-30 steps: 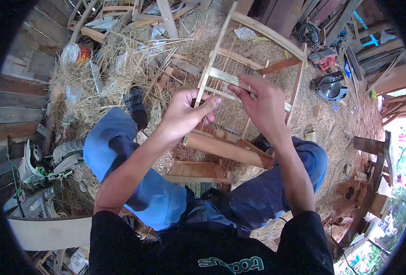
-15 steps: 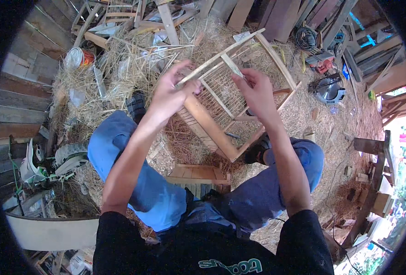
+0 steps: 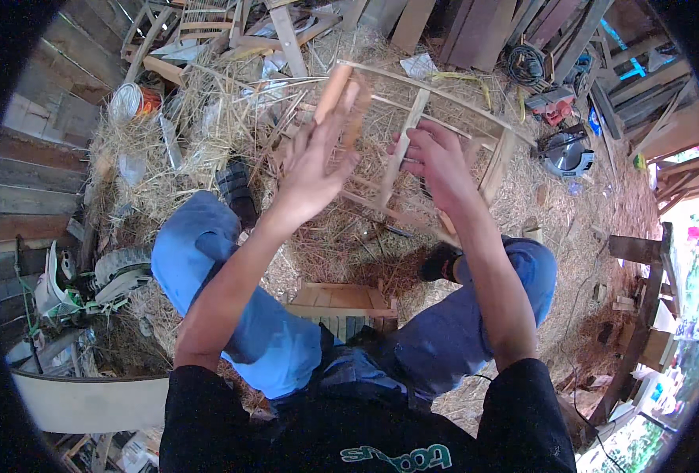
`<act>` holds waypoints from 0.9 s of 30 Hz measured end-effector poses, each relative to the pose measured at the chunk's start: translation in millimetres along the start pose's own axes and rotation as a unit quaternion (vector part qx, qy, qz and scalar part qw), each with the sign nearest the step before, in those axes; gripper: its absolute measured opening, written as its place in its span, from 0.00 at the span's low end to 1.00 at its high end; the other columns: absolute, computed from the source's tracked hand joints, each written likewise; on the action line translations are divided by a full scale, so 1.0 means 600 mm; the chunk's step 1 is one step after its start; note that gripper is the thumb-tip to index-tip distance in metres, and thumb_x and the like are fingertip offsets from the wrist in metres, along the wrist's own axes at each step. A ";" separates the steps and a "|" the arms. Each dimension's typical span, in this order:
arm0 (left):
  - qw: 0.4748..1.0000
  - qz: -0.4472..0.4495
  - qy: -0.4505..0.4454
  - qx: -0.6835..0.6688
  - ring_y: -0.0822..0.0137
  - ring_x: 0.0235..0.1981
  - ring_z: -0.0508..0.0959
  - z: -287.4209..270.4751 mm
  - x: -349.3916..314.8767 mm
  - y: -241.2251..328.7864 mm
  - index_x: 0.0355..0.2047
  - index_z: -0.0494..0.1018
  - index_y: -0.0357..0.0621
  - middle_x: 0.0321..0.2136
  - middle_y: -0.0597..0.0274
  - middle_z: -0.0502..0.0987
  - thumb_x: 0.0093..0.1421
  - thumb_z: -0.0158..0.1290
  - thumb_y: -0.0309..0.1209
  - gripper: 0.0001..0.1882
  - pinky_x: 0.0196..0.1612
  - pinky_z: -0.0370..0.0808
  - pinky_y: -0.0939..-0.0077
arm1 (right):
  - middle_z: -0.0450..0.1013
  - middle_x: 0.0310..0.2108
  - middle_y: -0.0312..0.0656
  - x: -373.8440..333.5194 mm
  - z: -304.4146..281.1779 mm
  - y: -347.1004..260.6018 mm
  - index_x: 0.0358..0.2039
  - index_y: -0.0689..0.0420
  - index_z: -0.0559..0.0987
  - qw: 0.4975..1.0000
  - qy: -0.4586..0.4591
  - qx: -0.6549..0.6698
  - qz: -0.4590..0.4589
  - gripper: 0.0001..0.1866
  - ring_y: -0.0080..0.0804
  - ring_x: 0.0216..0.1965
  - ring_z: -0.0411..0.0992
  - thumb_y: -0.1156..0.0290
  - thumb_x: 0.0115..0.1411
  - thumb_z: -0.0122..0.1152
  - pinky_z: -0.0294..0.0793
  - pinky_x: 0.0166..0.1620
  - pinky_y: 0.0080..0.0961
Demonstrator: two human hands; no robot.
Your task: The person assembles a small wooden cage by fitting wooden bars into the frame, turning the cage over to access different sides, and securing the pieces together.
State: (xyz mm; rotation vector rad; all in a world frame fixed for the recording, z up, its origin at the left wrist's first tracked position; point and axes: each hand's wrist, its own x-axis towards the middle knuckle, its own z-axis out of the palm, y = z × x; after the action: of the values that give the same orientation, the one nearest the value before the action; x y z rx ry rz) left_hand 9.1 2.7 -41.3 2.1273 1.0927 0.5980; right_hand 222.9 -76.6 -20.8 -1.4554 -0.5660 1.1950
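A light wooden frame with rails and thin bars, like a small cage frame (image 3: 428,84), is tilted in front of me above the straw. My right hand (image 3: 438,162) is closed around its middle slat (image 3: 418,108), with the thumb and fingers on either side. At the frame's left end, beside a wider orange-brown board (image 3: 332,93), is my left hand (image 3: 311,175). Its fingers are stretched out and blurred by motion. Whether they touch the board is hard to see.
Straw covers the floor around my feet. At the right lie a circular saw (image 3: 568,155), a red power tool (image 3: 556,106) and a coiled cable (image 3: 526,65). A wooden box-like piece (image 3: 337,296) sits between my legs. Planks (image 3: 487,35) lean at the back.
The frame has turned in my hands, its board end swinging up and to the left. My left hand has let go of the rail and straightened its fingers. The right still grips the slat.
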 end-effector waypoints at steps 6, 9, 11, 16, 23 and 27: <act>0.996 0.014 -0.022 -0.087 0.50 0.55 0.74 0.026 -0.008 0.036 0.62 0.70 0.39 0.53 0.46 0.75 0.66 0.59 0.40 0.28 0.61 0.67 0.59 | 0.73 0.51 0.50 -0.019 0.011 -0.012 0.65 0.69 0.60 0.997 -0.015 0.079 -0.006 0.26 0.39 0.49 0.78 0.71 0.72 0.52 0.80 0.56 0.37; 0.984 -0.024 -0.131 -0.116 0.64 0.40 0.83 0.006 -0.009 0.067 0.59 0.73 0.38 0.40 0.55 0.82 0.62 0.63 0.37 0.27 0.45 0.79 0.70 | 0.73 0.53 0.52 -0.025 0.012 -0.017 0.67 0.69 0.56 0.993 -0.034 0.116 0.004 0.29 0.40 0.51 0.78 0.72 0.72 0.52 0.79 0.58 0.37; 0.990 -0.032 -0.112 -0.078 0.63 0.37 0.84 0.019 -0.005 0.060 0.57 0.76 0.42 0.36 0.54 0.83 0.61 0.63 0.37 0.25 0.43 0.79 0.70 | 0.72 0.54 0.54 -0.030 0.011 -0.020 0.68 0.70 0.54 0.991 -0.045 0.126 0.013 0.30 0.42 0.52 0.77 0.73 0.72 0.52 0.79 0.58 0.37; 0.998 0.012 -0.018 0.059 0.57 0.29 0.85 0.025 0.007 0.060 0.47 0.83 0.51 0.28 0.55 0.83 0.58 0.62 0.36 0.16 0.36 0.80 0.66 | 0.69 0.61 0.57 -0.046 0.004 -0.037 0.67 0.68 0.62 0.998 -0.059 -0.037 0.001 0.27 0.41 0.55 0.76 0.71 0.72 0.53 0.78 0.58 0.39; 0.984 0.109 -0.056 0.133 0.56 0.36 0.84 -0.026 0.015 0.049 0.40 0.85 0.54 0.27 0.55 0.84 0.55 0.65 0.39 0.12 0.54 0.75 0.55 | 0.77 0.52 0.45 -0.062 -0.017 -0.060 0.57 0.47 0.80 0.725 0.030 -0.546 -0.418 0.22 0.45 0.52 0.77 0.70 0.62 0.63 0.66 0.65 0.50; 0.967 0.236 -0.042 0.090 0.65 0.42 0.83 -0.053 0.022 0.056 0.36 0.86 0.55 0.28 0.63 0.85 0.55 0.66 0.37 0.08 0.74 0.38 0.48 | 0.80 0.44 0.39 -0.050 -0.027 -0.039 0.51 0.47 0.83 0.678 -0.046 -0.620 -0.392 0.18 0.39 0.53 0.76 0.69 0.59 0.66 0.57 0.70 0.51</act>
State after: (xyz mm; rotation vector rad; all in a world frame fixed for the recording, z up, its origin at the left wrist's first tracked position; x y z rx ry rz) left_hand 13.4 10.2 5.7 2.5702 0.6068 0.6329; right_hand 232.4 -103.1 9.8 -1.8198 -2.0973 0.0149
